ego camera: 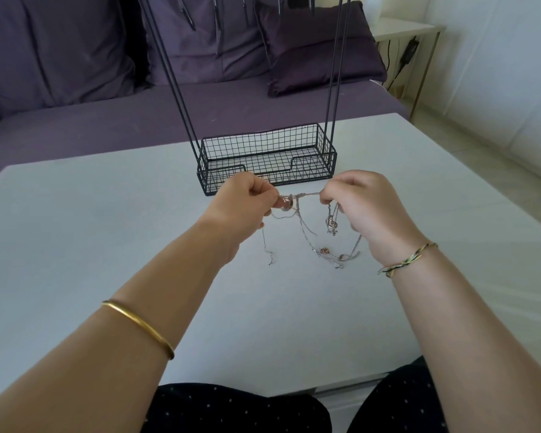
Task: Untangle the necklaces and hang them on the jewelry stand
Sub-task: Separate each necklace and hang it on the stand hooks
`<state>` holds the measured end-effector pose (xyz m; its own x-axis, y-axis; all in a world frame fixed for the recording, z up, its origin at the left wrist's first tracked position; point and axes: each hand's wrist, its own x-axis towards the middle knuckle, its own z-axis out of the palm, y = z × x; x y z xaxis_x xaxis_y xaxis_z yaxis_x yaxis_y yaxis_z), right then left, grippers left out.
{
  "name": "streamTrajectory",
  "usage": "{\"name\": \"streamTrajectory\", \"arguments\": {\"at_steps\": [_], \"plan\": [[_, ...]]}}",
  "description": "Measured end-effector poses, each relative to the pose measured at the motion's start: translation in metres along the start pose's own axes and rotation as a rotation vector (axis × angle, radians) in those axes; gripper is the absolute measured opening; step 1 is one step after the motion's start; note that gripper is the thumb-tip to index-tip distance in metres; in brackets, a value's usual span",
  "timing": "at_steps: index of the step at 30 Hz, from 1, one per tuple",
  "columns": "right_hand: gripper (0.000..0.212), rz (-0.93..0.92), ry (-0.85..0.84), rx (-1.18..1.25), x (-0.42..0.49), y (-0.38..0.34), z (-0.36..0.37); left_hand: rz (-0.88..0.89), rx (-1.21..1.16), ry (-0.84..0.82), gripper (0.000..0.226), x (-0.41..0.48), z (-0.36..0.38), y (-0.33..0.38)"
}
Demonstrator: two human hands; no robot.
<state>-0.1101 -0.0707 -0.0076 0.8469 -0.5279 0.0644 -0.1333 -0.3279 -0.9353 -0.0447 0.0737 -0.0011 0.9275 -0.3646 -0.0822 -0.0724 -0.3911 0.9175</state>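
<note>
A tangle of thin silver necklaces (303,226) hangs between my two hands above the white table (107,229). My left hand (247,201) pinches the knotted part with a round pendant at its fingertips. My right hand (363,204) pinches the other end of a taut chain, with more chains and small pendants drooping below it onto the table. Just behind my hands stands the black wire jewelry stand (269,157), with a mesh basket base and tall thin uprights rising out of view. Its top bars are cut off by the frame.
A purple sofa (107,114) with cushions runs behind the table. A small white side table (409,32) with cables stands at the back right. My knees in dark dotted fabric (241,407) sit at the table's near edge.
</note>
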Motion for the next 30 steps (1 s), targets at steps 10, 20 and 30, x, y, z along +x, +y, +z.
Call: {"name": "streamTrajectory", "arguments": {"at_steps": [10,20,30], "plan": [[0.027,-0.099,0.086,-0.018,-0.001,-0.002,0.006,0.165,0.398,-0.013,0.022,-0.003,0.004,0.002],[0.027,0.149,-0.017,0.173,0.001,-0.002,0.001,0.016,0.079,0.095,0.019,-0.001,0.005,0.009],[0.006,-0.003,-0.135,0.13,-0.005,-0.002,0.003,-0.081,-0.378,0.081,0.014,-0.002,0.003,0.012]]}}
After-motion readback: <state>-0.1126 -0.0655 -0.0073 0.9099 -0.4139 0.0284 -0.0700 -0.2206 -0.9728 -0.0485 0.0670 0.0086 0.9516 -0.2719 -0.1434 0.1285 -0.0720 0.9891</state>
